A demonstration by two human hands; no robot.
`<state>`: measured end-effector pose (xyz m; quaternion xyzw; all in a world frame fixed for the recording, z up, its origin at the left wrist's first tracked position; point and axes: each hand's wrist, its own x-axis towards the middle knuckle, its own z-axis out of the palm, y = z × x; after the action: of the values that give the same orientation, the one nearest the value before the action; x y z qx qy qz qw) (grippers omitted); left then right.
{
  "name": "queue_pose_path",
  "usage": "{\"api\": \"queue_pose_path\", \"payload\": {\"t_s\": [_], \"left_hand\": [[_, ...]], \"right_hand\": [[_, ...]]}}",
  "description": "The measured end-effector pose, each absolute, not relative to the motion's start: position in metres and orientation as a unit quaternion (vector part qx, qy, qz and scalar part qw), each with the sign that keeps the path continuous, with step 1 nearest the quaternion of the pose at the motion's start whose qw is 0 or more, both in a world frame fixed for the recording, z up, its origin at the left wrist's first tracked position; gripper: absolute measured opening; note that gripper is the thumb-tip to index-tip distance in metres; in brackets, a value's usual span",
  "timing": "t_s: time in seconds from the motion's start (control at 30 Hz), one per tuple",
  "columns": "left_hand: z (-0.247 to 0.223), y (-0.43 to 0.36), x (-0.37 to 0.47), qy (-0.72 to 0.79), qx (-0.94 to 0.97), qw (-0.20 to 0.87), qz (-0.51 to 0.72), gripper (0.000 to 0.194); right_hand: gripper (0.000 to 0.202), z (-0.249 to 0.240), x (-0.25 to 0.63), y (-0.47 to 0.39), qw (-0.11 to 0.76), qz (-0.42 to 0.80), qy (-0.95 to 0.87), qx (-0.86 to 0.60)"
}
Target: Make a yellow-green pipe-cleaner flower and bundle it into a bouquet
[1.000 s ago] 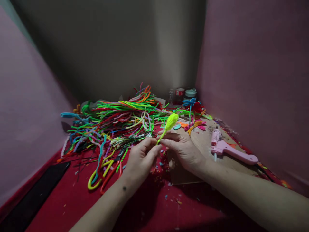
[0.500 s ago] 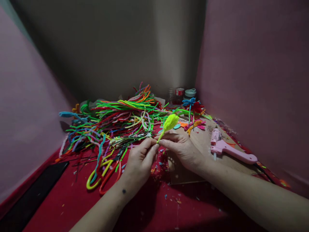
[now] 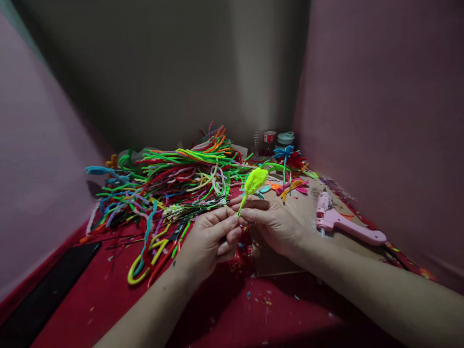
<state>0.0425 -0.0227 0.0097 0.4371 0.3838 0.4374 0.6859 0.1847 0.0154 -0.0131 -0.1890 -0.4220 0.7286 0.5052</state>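
Note:
A neon-yellow pipe-cleaner flower bud [image 3: 255, 181] stands upright on its short stem, tilted a little to the right, in front of me. Fingers of my left hand [image 3: 213, 237] pinch the lower end of the stem. My right hand [image 3: 273, 222] closes on the same stem from the other side, thumb and fingertips around its base. The very tip of the stem is hidden by the fingers. Just beyond my left hand lies a bundle of thin dark wires with pale tips [image 3: 194, 209].
A heap of coloured pipe cleaners [image 3: 174, 169] fills the back left. Scissors with yellow and red handles [image 3: 135, 275] lie left of my hands. At right, a pink glue gun [image 3: 348, 227] rests on cardboard [image 3: 279, 266]. A black phone-like slab [image 3: 54, 295] lies at left; jars [image 3: 285, 138] stand behind.
My left hand has turned, its fingers now curled differently below the stem. The flower bud has shifted slightly and rotated in the fingertips. Both hands still hold it.

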Motion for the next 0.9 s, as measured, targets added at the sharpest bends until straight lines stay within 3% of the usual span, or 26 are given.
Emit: {"api": "queue_pose_path", "payload": {"t_s": [0.17,0.33,0.5,0.7,0.9], "left_hand": [[0.008,-0.022,0.047,0.426,0.483,0.616,0.454,0.018],[0.005,-0.026,0.051,0.514,0.593,0.409,0.466,0.011],[-0.008,-0.026,0.05,0.489,0.669,0.241,0.506,0.011],[-0.016,-0.024,0.049,0.489,0.657,0.272,0.505,0.012],[-0.004,-0.026,0.053,0.487,0.575,0.421,0.506,0.012]], "right_hand": [[0.008,-0.013,0.184,0.014,0.5,0.73,-0.416,-0.208],[0.013,-0.015,0.182,0.012,0.51,0.733,-0.381,-0.239],[0.016,-0.018,0.181,0.01,0.521,0.737,-0.357,-0.242],[0.014,-0.026,0.181,0.013,0.537,0.7,-0.409,-0.234],[0.012,-0.026,0.183,0.014,0.503,0.71,-0.445,-0.211]]}}
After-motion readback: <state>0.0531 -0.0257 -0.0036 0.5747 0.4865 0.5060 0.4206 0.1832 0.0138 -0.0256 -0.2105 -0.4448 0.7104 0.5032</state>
